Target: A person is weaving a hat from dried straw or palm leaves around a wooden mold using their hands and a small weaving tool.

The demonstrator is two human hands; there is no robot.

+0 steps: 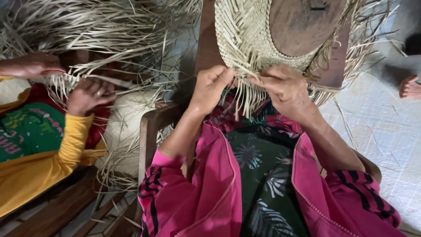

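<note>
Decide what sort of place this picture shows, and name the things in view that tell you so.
Probably a home or small workshop for hand weaving. A half-woven straw hat sits over a wooden block, loose straw strips pile up nearby, and the floor is tiled.

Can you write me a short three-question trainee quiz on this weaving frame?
1. True or false: both of the wearer's hands, the left hand and the right hand, pinch loose strips at the edge of the woven straw piece.
2. What sits on top of the woven straw piece? A) a round brown wooden block B) a metal bowl C) a pair of scissors
3. Fill in: the neighbouring person in the yellow sleeve works with both hands on a bundle of loose ____ strips.

Key: 1 true; 2 A; 3 straw
</note>
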